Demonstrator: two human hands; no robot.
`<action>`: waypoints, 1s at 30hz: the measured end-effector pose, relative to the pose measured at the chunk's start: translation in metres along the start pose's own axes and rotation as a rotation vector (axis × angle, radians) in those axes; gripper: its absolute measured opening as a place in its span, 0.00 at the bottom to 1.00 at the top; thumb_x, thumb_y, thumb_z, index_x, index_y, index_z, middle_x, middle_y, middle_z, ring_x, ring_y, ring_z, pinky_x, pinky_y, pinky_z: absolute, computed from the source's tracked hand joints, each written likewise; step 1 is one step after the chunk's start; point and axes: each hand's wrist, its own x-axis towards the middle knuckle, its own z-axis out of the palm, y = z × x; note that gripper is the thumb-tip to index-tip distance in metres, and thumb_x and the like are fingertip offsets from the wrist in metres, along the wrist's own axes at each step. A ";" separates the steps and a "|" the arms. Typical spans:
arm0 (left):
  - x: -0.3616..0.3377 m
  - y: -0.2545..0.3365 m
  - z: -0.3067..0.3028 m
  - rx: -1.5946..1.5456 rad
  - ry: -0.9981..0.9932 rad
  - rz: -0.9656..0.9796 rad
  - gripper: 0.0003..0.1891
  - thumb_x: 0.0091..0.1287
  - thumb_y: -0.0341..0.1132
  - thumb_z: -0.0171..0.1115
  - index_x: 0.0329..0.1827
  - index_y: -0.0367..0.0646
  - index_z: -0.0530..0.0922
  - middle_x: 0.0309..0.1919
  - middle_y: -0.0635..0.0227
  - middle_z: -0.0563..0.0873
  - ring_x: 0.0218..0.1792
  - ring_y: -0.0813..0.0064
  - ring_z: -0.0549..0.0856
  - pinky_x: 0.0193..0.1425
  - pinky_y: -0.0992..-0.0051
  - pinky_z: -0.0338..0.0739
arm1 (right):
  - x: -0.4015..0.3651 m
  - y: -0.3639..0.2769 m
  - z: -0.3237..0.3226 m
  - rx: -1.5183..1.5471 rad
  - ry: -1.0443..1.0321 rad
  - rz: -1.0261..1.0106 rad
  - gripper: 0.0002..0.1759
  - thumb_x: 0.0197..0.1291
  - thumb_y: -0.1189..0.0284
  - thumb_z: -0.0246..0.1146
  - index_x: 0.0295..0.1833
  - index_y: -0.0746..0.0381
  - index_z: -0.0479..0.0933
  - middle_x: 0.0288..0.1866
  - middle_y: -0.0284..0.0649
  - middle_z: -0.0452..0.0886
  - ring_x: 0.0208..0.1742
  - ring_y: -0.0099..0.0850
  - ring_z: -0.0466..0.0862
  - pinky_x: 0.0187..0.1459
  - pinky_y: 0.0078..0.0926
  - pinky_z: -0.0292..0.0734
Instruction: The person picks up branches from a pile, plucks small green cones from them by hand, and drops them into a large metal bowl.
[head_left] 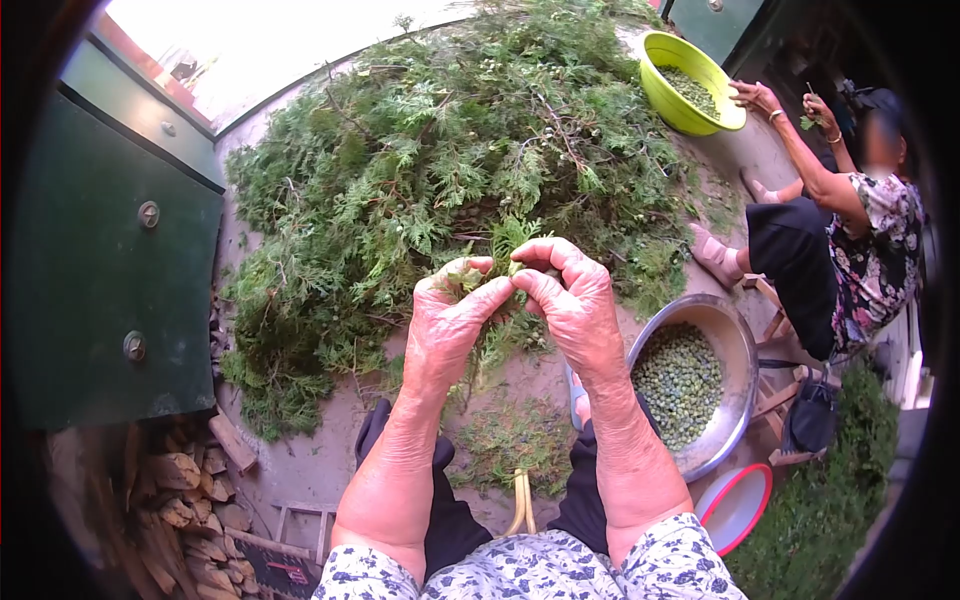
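My left hand (pixel 445 318) is closed on a green evergreen sprig (pixel 464 280), whose leaves show between the thumb and fingers. Beside it, my right hand (pixel 572 300) pinches a small pale green cone (pixel 515 268) between thumb and forefinger. The two thumbs nearly meet. Directly beyond both hands lies a large heap of cut evergreen branches (pixel 400 180). Near my right forearm, a metal basin (pixel 738 375) holds many small round green cones (pixel 680 385).
At the far right, a seated person (pixel 870 240) reaches one hand toward a yellow-green basin (pixel 655 50) with green pieces inside. A red-rimmed white container (pixel 762 505) stands near the metal basin. Split firewood (pixel 185 490) is stacked at the lower left, below a dark green door (pixel 120 260).
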 end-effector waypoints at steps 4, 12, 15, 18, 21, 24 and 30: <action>0.000 0.000 -0.004 0.013 -0.017 -0.004 0.09 0.60 0.24 0.64 0.42 0.38 0.77 0.29 0.69 0.83 0.29 0.81 0.83 0.30 0.81 0.78 | -0.002 0.006 0.005 -0.002 -0.001 -0.099 0.10 0.56 0.78 0.62 0.45 0.66 0.77 0.34 0.34 0.78 0.32 0.17 0.77 0.31 0.15 0.74; -0.005 0.007 -0.002 0.025 -0.022 -0.077 0.05 0.61 0.29 0.64 0.38 0.40 0.78 0.25 0.75 0.81 0.23 0.88 0.76 0.25 0.86 0.69 | -0.001 0.011 0.000 0.567 -0.162 0.168 0.07 0.61 0.74 0.60 0.42 0.66 0.76 0.31 0.33 0.76 0.27 0.16 0.75 0.24 0.12 0.70; -0.007 0.003 0.003 -0.021 0.016 -0.049 0.08 0.61 0.27 0.63 0.42 0.39 0.78 0.29 0.73 0.82 0.27 0.87 0.78 0.29 0.85 0.73 | 0.003 0.001 0.000 0.741 -0.082 0.140 0.06 0.62 0.73 0.59 0.42 0.64 0.74 0.28 0.31 0.75 0.22 0.15 0.73 0.20 0.11 0.66; -0.006 0.001 0.003 0.111 0.027 0.124 0.12 0.61 0.25 0.63 0.48 0.37 0.77 0.35 0.72 0.82 0.35 0.86 0.79 0.37 0.83 0.75 | 0.004 0.002 -0.005 0.789 -0.081 0.076 0.06 0.61 0.76 0.60 0.43 0.63 0.73 0.28 0.29 0.75 0.22 0.14 0.73 0.21 0.11 0.67; -0.004 0.002 0.001 0.115 -0.005 0.074 0.16 0.62 0.24 0.62 0.53 0.35 0.75 0.39 0.71 0.82 0.40 0.85 0.78 0.44 0.82 0.75 | -0.001 0.001 -0.003 0.400 -0.069 -0.024 0.07 0.56 0.77 0.63 0.41 0.65 0.77 0.32 0.33 0.78 0.28 0.18 0.76 0.28 0.15 0.71; -0.001 -0.002 -0.002 0.128 -0.039 0.089 0.16 0.62 0.25 0.62 0.54 0.36 0.75 0.39 0.73 0.82 0.40 0.86 0.78 0.45 0.82 0.75 | 0.000 0.003 0.006 -0.174 -0.051 -0.362 0.11 0.51 0.77 0.65 0.43 0.64 0.80 0.36 0.41 0.80 0.38 0.28 0.80 0.40 0.23 0.73; 0.004 -0.012 -0.010 0.490 -0.122 0.158 0.22 0.59 0.27 0.65 0.56 0.34 0.72 0.43 0.71 0.82 0.44 0.83 0.77 0.49 0.79 0.73 | 0.002 0.009 0.005 -0.396 -0.078 -0.354 0.14 0.47 0.72 0.67 0.41 0.65 0.80 0.33 0.44 0.78 0.36 0.36 0.79 0.39 0.30 0.73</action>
